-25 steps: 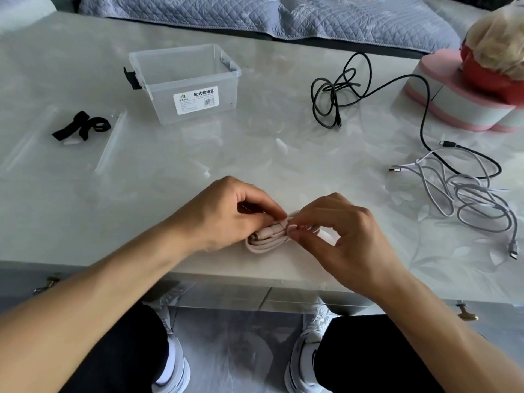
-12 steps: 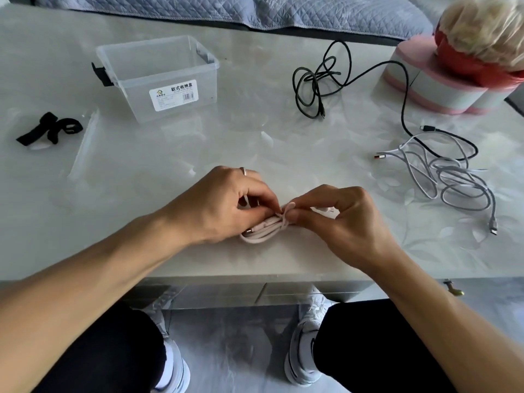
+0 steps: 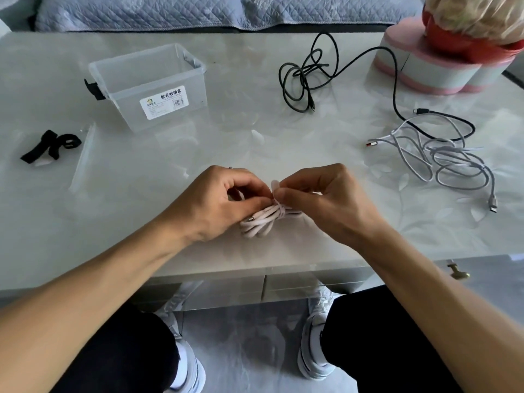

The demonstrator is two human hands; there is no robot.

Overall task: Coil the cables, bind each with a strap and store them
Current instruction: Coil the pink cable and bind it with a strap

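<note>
Head view: strap being cinched round one coiled pale cable at the table's near edge.

Black straps (image 3: pixel 49 147) lie far left (count unclear); one clear storage box (image 3: pixel 150 86), nothing visible inside. Left hand (image 3: pixel 215 202) grips the coiled cable (image 3: pixel 262 222), likely to keep loops bunched; right hand (image 3: pixel 320 199) pinches the white strap (image 3: pixel 276 191) tail. Two cables loose: black cable (image 3: pixel 309 78), grey cable (image 3: pixel 442 157).

Table (image 3: pixel 141 222): bin (image 3: pixel 150 86) rear left; straps (image 3: pixel 49 147) far left; loose cables (image 3: pixel 442 157) right; coiled cable (image 3: pixel 263 222) front centre.
</note>
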